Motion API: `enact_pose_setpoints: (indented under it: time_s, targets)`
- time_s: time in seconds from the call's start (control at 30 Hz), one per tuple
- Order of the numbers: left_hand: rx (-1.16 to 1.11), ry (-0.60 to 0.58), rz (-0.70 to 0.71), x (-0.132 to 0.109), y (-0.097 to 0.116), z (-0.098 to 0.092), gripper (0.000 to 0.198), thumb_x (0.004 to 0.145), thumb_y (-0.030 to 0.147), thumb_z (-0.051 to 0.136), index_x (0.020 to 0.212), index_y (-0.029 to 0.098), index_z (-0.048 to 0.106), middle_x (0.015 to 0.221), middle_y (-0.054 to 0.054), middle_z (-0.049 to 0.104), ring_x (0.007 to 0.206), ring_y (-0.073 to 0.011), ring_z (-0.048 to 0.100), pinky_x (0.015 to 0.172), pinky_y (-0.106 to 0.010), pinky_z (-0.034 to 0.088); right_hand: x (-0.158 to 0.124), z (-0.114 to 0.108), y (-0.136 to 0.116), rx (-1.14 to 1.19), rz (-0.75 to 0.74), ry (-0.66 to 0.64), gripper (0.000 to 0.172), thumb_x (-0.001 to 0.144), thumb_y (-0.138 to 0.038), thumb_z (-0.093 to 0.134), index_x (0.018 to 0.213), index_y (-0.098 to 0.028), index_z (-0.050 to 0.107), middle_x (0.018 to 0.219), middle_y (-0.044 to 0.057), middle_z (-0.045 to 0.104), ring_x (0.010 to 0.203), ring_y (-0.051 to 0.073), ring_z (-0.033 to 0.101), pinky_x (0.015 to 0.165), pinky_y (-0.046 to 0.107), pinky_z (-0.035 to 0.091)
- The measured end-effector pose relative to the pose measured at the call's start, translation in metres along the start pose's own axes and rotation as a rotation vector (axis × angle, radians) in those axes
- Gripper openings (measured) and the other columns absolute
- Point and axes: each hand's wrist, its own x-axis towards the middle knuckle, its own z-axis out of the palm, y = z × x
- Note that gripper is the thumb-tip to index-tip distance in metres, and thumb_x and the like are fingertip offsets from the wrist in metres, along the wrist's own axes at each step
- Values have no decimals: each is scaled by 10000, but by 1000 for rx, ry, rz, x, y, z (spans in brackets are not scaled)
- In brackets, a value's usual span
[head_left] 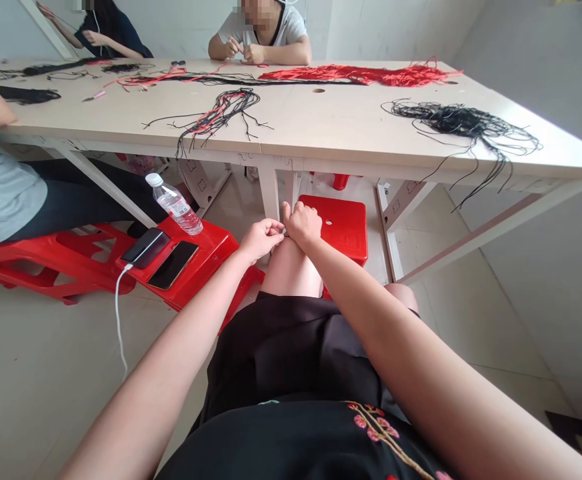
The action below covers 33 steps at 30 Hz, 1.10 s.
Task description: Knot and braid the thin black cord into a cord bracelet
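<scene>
Over my raised knee (291,270), my two hands are close together. My left hand (262,240) has its thumb and fingertips pinched at the side of my right wrist. Something tiny shows at those fingertips, too small to name. My right hand (304,222) rests on top of the knee with its fingers curled in and the thumb toward the left hand. Whatever may be under its fingers is hidden. A red stool (348,233) stands just beyond the right hand, below the table edge.
On the long table (341,127) lie a black cord bundle (465,123), a black-and-red cord bundle (225,110) and red cords (371,73). Left, a red stool (215,250) bears a water bottle (178,207), a phone (173,265) and a cabled black device (145,248). Other people sit around.
</scene>
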Motion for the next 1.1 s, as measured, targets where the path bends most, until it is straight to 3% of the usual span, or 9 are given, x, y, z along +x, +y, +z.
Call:
enact_pose_setpoints:
  time_s: [0.33,0.57,0.67,0.8,1.1]
  targets:
    - [-52,-121,-112,-3,8,-4,144,745,199,557,876,168,505,625,6,600,554,-90,524,563,-221,414,0,-1,0,33,10,-11,521,896,-533,219,903,-153,575,898,123,653,903,282,577,729,378,453]
    - [-233,-268,-365,-19,8,-32,267,768,381,566,851,128,574,747,-65,635,508,-67,476,525,-232,375,-2,-4,0,14,13,-23,557,902,-526,202,902,-139,603,908,140,647,917,282,575,747,376,447]
    - [-219,-277,-413,-29,2,-49,298,722,384,624,877,132,592,778,-48,614,520,-62,484,534,-237,383,-3,-4,1,5,8,-17,587,899,-532,187,877,-137,621,889,142,649,900,286,577,734,382,450]
    - [-135,-284,-379,-42,-4,-65,298,650,257,694,907,148,589,697,8,557,553,-72,511,569,-242,408,-3,-4,0,6,7,-25,601,903,-520,172,859,-139,634,885,140,652,895,276,574,734,372,448]
    - [-141,-177,-381,-56,0,-77,335,646,264,703,931,133,585,692,-36,623,668,-139,604,655,-289,464,-4,-3,1,-7,-2,-32,623,902,-526,164,830,-144,652,863,139,657,888,277,577,736,369,447]
